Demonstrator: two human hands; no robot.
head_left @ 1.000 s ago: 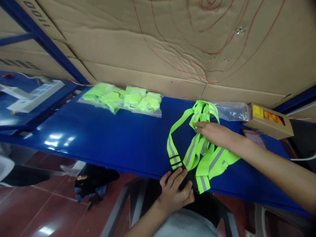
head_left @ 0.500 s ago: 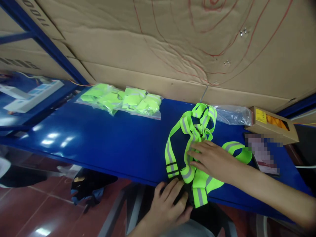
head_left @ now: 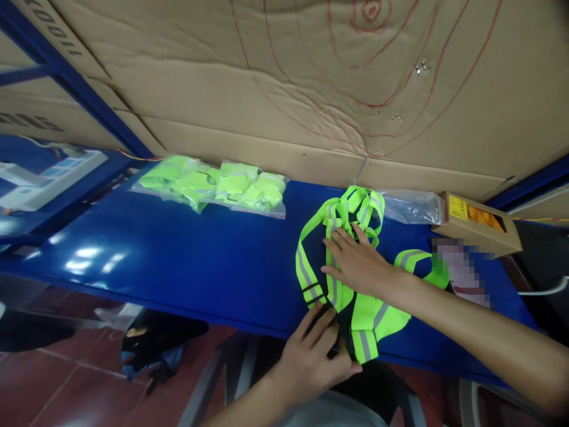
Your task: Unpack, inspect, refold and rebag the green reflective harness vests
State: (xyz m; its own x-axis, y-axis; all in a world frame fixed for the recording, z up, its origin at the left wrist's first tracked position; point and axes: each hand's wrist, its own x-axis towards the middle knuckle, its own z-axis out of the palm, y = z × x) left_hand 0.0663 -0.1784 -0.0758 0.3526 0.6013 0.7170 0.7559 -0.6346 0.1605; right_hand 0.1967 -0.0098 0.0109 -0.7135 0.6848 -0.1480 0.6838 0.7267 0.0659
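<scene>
A tangle of neon yellow-green straps point(head_left: 306, 267) with grey reflective stripes lies on the blue table's right half, its lower end reaching the front edge. My right hand point(head_left: 355, 258) rests on the middle of the straps, fingers spread and pressing a strip flat. Down at the table's front edge, my left hand point(head_left: 313, 350) has curled fingers around a black part where the straps meet; what exactly it grips is hidden. A short strap end point(head_left: 365, 346) hangs beside its fingertips.
Clear bags of folded yellow-green straps point(head_left: 249, 187) lie along the cardboard wall point(head_left: 267, 142). Behind the straps are a flat plastic bag point(head_left: 411, 206) and an open-window carton point(head_left: 478, 224). A blurred-out flat item point(head_left: 464, 276) lies at right. A chair frame stands below the table.
My right hand has moved up and slightly left along the straps, its fingers spreading. The strip beneath it looks straighter. My left hand has shifted a little with the black part. The view has shifted slightly.
</scene>
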